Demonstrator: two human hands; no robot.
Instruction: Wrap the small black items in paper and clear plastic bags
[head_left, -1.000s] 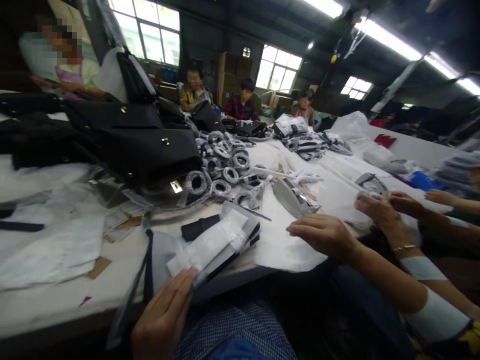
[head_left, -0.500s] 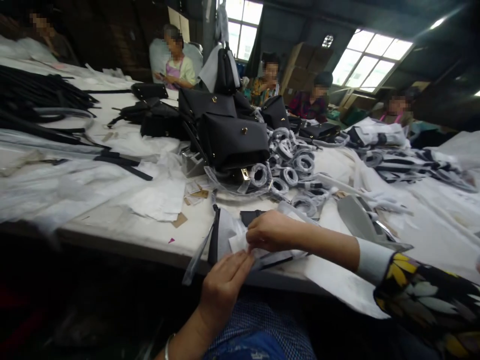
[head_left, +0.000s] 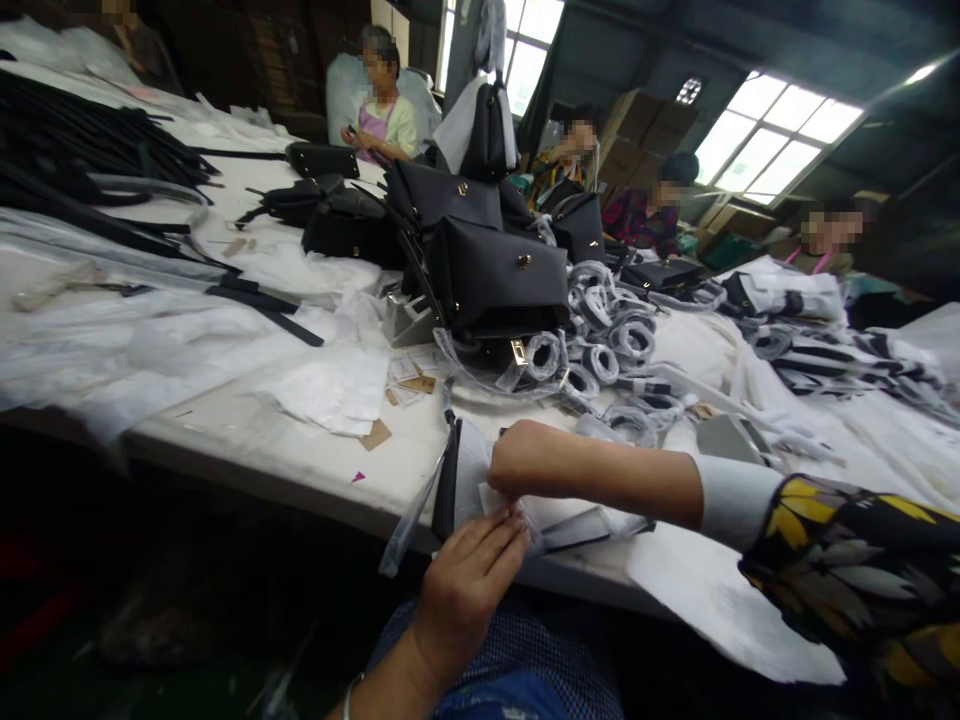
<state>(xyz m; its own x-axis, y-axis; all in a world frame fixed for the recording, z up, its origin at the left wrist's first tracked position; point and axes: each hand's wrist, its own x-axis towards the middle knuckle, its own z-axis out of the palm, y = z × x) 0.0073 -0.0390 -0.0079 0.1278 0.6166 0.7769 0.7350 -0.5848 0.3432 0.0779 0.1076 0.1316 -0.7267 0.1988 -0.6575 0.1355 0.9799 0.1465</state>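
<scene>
A bag piece (head_left: pixel 469 468), black-edged with a grey-white covering, lies at the table's front edge. White wrapping (head_left: pixel 551 512) covers part of it. My left hand (head_left: pixel 476 565) rests at its near side, fingers together, fingertips on the white wrapping. My right hand (head_left: pixel 529 460) is bent over the same spot, its fingers curled down and mostly hidden behind the hand; what they pinch is too small to make out. Both hands nearly touch. A clear-wrapped strap (head_left: pixel 411 515) hangs over the edge on the left.
Black handbags (head_left: pixel 499 275) are piled behind my hands, with plastic-wrapped strap coils (head_left: pixel 600 362) to their right. White sheets (head_left: pixel 330 385) and black straps (head_left: pixel 82 130) lie left. A white sheet (head_left: pixel 727 600) overhangs the front edge. Several people are across the table.
The view has shifted, so the table contents appear further right. My right hand has turned over further, with its fingers now more hidden. My left hand stays at the wrapping.
</scene>
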